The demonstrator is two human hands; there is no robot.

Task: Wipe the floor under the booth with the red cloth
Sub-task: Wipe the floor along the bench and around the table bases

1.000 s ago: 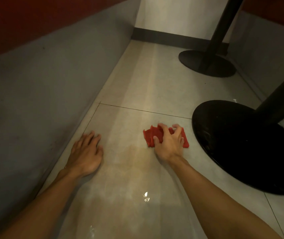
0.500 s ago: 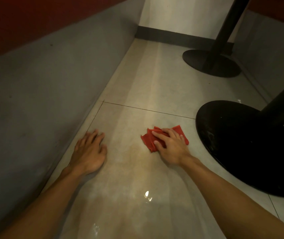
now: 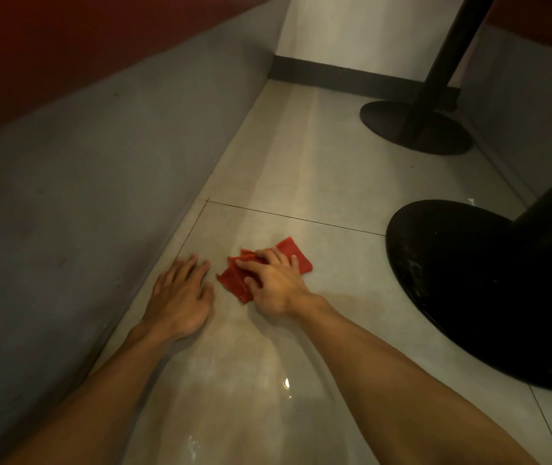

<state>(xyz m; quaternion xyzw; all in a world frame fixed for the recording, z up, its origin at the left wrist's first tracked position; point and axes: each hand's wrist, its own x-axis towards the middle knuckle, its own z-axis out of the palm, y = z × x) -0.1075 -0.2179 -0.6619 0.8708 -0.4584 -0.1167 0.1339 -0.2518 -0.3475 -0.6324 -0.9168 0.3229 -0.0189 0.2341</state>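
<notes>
A crumpled red cloth (image 3: 293, 251) lies on the pale tiled floor (image 3: 318, 182) under the booth. My right hand (image 3: 276, 283) lies on top of the cloth and presses it to the floor with spread fingers, covering its middle. My left hand (image 3: 179, 298) rests flat on the floor just left of the cloth, fingers straight, close to the grey booth base (image 3: 83, 196).
A black round table base (image 3: 469, 280) with its post stands right of the cloth. A second black base (image 3: 415, 127) stands farther back near the white wall and dark skirting (image 3: 351, 77). Another grey panel (image 3: 529, 105) closes the right side.
My right hand has slid the red cloth leftward across the floor, away from the black base and close to my left hand. The left hand has stayed in place.
</notes>
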